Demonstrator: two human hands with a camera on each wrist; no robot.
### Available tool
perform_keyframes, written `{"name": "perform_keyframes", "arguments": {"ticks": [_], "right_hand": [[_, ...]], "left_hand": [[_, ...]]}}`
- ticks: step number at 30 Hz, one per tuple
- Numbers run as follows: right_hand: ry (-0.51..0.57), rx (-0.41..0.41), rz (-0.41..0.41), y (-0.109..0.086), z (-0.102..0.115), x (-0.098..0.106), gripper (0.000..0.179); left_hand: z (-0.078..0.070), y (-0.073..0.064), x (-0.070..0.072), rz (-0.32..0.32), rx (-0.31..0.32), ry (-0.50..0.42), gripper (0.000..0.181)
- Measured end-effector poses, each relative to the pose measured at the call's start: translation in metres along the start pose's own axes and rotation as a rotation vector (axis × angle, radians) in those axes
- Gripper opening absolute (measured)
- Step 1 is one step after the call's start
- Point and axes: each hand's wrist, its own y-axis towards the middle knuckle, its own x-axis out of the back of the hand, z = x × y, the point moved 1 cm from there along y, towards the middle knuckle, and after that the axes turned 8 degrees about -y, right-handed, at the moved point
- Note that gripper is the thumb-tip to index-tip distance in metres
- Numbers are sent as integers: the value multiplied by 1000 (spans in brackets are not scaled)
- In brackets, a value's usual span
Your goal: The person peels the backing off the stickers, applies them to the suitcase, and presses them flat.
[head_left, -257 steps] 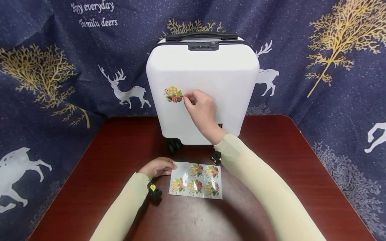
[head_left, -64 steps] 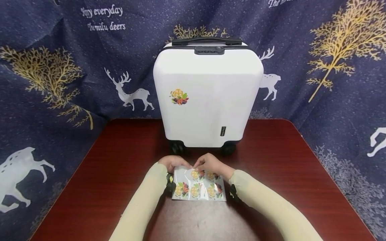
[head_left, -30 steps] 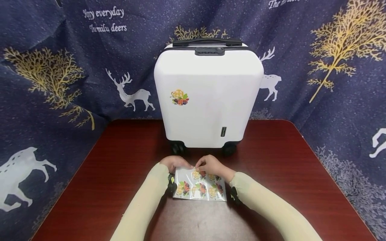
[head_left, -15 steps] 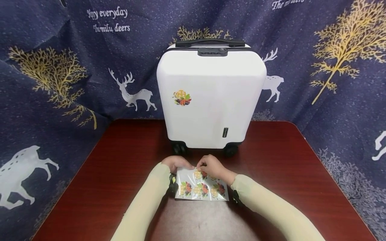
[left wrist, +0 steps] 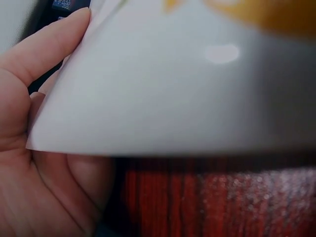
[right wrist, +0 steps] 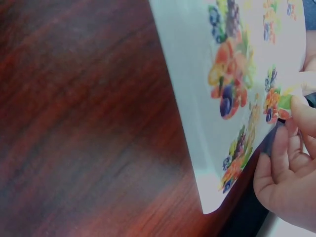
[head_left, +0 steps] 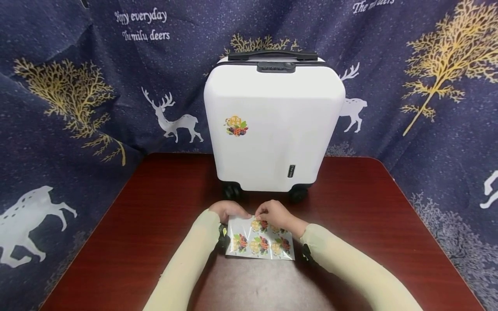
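In the head view a glossy sheet of fruit-print stickers [head_left: 238, 223] is held close over the table, its upper left spot bare. My left hand [head_left: 229, 210] grips its far left edge; in the left wrist view the thumb of that left hand [left wrist: 15, 106] lies along the sheet's edge with fingers beneath. My right hand [head_left: 274, 214] pinches at the far edge, close beside the left thumb. The right wrist view has the fingertips of my right hand [right wrist: 289, 185] at a fruit sticker [right wrist: 272, 101] on that edge. Another fruit sticker [head_left: 236, 125] is on the white suitcase [head_left: 276, 142].
The suitcase stands upright on black wheels [head_left: 298, 193] at the back of the dark red table [head_left: 155, 207], just beyond both hands. Its black handle [head_left: 272, 55] is on top. A blue cloth [head_left: 186, 65] with deer and trees hangs behind and around.
The right hand has come down from the suitcase sticker to the sheet, and the left hand has shifted along the sheet's far edge. Over the last second both hands have barely moved.
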Motion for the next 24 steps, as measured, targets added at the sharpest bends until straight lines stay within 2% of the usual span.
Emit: {"name": "perform_keyframes", "arguments": {"ticks": [12,24], "right_hand": [[16,-2,27,-2,1,3,6],[2,15,41,-3,2,5,6]], "left_hand": [[0,-2,-1,-35,-10,4,31],[0,-1,0,-30,9,-5,31]]}}
